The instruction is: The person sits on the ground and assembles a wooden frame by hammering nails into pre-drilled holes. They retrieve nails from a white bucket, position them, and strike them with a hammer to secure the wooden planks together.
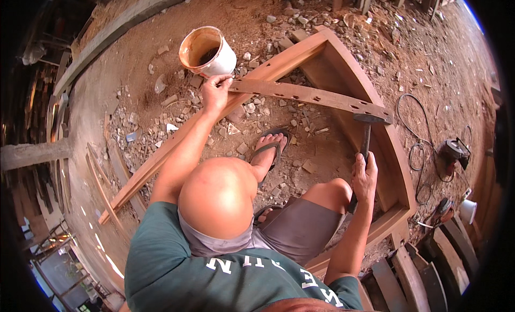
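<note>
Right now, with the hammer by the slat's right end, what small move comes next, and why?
Probably a light tap with the hammer: the right hand has its head at the slat's right end, where it meets the wooden frame, while the left hand holds the other end.

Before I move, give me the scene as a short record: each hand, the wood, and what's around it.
Left hand: pinching the left end of a slotted wooden strip
Right hand: gripping a hammer by its handle
Hammer head: at the strip's right end; contact unclear
Strip: laid across a wooden frame
Beyond left hand: white bucket, brown-stained inside
Far right: corded power tool
Ground: dirt, scattered rubble
</note>
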Available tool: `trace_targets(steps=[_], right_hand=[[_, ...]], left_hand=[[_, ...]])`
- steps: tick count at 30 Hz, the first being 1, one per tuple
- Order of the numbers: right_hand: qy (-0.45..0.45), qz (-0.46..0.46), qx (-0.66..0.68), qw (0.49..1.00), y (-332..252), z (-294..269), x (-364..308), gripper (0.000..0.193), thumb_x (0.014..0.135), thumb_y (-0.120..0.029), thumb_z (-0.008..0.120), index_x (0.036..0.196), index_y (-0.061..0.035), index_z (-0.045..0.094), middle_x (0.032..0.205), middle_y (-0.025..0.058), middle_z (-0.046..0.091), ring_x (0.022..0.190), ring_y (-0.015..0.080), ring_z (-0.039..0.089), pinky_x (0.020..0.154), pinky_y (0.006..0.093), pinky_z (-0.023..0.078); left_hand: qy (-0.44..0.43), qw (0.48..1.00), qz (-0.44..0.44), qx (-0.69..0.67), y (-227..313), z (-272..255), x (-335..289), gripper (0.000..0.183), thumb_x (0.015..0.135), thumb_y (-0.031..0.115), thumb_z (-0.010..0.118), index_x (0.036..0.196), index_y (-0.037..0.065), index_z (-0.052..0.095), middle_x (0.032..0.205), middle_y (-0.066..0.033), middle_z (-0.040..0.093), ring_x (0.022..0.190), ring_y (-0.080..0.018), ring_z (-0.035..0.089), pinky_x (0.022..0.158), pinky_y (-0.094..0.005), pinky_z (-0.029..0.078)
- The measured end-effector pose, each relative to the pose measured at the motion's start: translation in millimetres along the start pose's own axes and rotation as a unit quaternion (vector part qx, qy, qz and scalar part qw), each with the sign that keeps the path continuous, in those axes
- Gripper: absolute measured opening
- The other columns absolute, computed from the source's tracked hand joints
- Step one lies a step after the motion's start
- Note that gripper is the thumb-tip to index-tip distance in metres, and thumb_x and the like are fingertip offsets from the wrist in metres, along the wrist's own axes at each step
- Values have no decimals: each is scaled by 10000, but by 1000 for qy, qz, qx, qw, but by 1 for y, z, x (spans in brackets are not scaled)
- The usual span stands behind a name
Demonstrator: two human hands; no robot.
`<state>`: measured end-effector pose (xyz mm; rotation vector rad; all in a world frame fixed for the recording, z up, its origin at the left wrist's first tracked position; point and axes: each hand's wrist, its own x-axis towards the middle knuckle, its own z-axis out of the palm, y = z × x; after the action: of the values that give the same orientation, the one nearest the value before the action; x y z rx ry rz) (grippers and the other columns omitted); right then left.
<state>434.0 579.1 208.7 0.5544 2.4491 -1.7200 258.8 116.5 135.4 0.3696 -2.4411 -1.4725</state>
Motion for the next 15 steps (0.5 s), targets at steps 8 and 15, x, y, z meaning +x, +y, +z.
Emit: trace_targets(steps=[8, 15], right_hand=[[-96, 7, -77, 992, -58, 47, 17, 216, 1087, -254, 567, 1049, -42, 568, 770, -26, 446, 707, 81, 428, 613, 291, 402], [-143, -56, -136, 979, -99, 97, 34, 267, 1037, -236, 627, 1163, -11, 559, 775, 102, 540, 721, 182, 518, 669, 378, 464]], left_hand=[[17, 999, 36, -14, -15, 10, -19, 405, 950, 19, 708, 1316, 32, 536, 978, -88, 790, 926, -179, 736, 868, -336, 551], [0, 999, 41, -9, -11, 17, -24, 417, 952, 17, 710, 1322, 23, 516, 1009, -94, 789, 983, -181, 735, 922, -342, 539]])
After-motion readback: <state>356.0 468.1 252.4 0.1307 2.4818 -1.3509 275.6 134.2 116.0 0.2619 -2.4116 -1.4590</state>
